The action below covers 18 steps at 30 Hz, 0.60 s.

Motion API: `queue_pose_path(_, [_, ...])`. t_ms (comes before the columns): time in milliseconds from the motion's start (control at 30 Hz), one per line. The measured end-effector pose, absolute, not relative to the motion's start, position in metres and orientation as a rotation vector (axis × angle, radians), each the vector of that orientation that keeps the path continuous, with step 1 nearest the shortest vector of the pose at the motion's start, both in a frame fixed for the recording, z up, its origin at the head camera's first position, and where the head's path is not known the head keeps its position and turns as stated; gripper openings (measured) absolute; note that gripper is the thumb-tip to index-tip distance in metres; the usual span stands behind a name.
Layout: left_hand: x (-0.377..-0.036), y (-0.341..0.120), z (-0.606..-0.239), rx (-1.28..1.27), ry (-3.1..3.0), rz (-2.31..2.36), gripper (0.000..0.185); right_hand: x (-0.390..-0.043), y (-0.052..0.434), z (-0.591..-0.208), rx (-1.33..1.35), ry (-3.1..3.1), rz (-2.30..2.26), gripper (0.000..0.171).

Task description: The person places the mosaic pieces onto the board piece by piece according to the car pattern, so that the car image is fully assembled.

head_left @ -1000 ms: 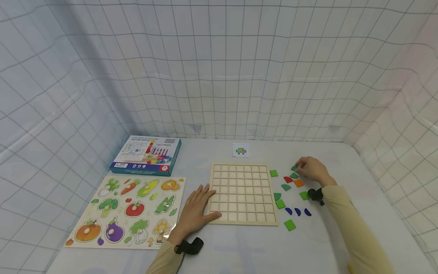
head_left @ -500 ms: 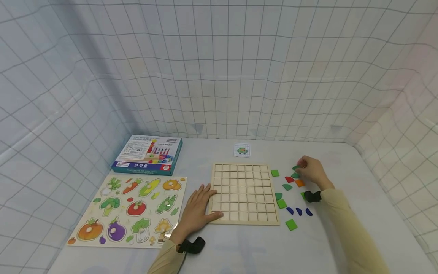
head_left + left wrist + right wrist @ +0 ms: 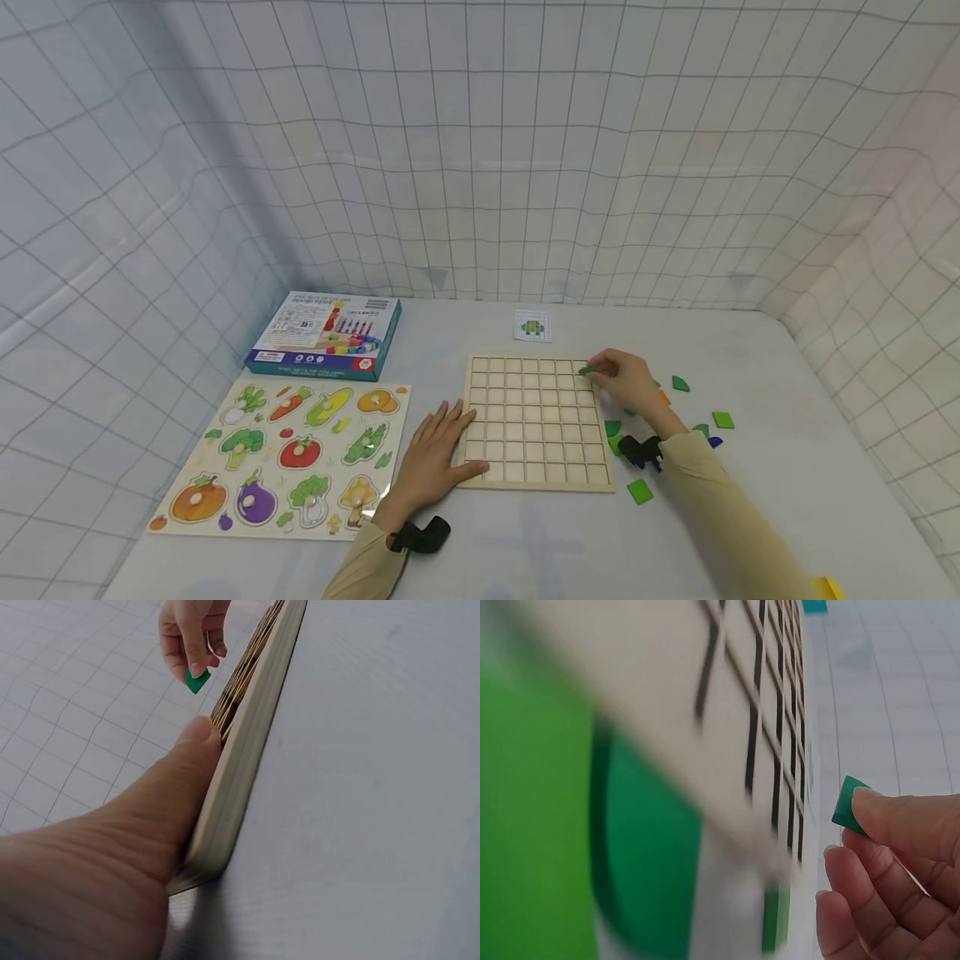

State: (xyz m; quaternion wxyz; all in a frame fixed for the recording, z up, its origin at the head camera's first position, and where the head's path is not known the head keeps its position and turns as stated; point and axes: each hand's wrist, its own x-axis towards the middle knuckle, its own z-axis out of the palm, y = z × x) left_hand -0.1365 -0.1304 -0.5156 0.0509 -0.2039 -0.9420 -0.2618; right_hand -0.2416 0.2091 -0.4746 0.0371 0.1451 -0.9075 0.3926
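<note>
My right hand (image 3: 628,383) pinches a dark green quarter-circle tile (image 3: 847,804) between thumb and fingertips, close over the top right corner of a wooden grid board (image 3: 540,487). The left wrist view also shows the green tile (image 3: 198,680) hanging from those fingertips, its point downward. My left hand (image 3: 431,462) lies with spread fingers on the board's left edge, the thumb (image 3: 196,739) along the near left corner. No tiles show in the board's square cells. A picture card (image 3: 532,327) with a green figure lies behind the board.
Loose tiles lie right of the board, among them a green square (image 3: 640,492), another green square (image 3: 722,420) and a green quarter-circle (image 3: 680,383); my right arm hides several. To the left are a vegetable puzzle board (image 3: 270,433) and a toy box (image 3: 322,337).
My right hand has moved left from the tile pile to the board's top right corner, carrying the green tile. Some tiles near its forearm now appear farther right. My left hand stays put.
</note>
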Motion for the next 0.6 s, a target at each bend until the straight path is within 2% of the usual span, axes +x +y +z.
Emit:
queue_pose_path(233, [-0.137,-0.130,-0.515,-0.613,-2.868,-0.790,0.080,-0.240,0.167,-0.480,0.644,-2.756,1.349,0.013])
queue_pose_path(600, [-0.138,-0.131,-0.519,-0.624,-2.846,-0.782,0.081,-0.239,0.121,-0.482,0.725,-2.798,1.444,0.007])
